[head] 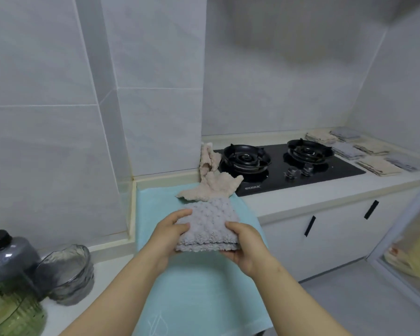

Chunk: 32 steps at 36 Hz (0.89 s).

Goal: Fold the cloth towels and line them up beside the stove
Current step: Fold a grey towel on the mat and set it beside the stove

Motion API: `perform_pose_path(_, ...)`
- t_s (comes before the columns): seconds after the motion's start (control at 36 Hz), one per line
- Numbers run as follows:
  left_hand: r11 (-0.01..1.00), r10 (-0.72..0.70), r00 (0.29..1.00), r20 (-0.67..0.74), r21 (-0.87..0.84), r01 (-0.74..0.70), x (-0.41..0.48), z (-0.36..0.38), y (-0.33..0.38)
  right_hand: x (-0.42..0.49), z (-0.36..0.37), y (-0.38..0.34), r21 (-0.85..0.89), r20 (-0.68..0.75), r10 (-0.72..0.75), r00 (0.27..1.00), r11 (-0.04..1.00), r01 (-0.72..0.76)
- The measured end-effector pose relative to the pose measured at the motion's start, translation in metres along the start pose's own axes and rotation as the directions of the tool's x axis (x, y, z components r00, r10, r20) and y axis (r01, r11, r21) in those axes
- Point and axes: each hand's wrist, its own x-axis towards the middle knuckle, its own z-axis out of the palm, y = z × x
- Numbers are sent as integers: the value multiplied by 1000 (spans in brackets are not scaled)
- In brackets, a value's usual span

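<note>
Gripping a folded grey towel from both sides, above the teal cloth draped over the tabletop's near edge, left of the stove.

Left hand clamped on the towel's left side, digits curled over the top surface, wrist angled inward. Right hand clamped on the near right corner, thumb laid across the fluffy edge, fingers tucked underneath. Hands apart with the towel spanning the gap; bare forearms reaching in from below and converging.

Towel's near edge raised off the cloth. Far edge resting on it or not: cannot tell.

Just beyond, touching the grey towel's far edge: a crumpled beige towel, unfolded, partly propped against the wall by the stove's left edge.

At the tabletop's far right corner, past the stove: folded towels laid in rows, beige and grey.

At the left edge, close together: dark-lidded jar, glass bowl, green glass vessel.
</note>
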Motion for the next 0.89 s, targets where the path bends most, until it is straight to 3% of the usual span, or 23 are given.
perform_pose_path(0.17,999,0,998,62,-44,3,11,53,9,5,-44,-18,27,-135,-20,991,999,24)
perform_pose_path(0.39,999,29,995,92,-47,-25,33,143,19,19,-125,-52,48,-194,-59,979,996,70)
perform_pose_path(0.89,999,-35,974,222,-4,36,119,445,52,85,-404,-185,-36,-306,-86,948,996,79)
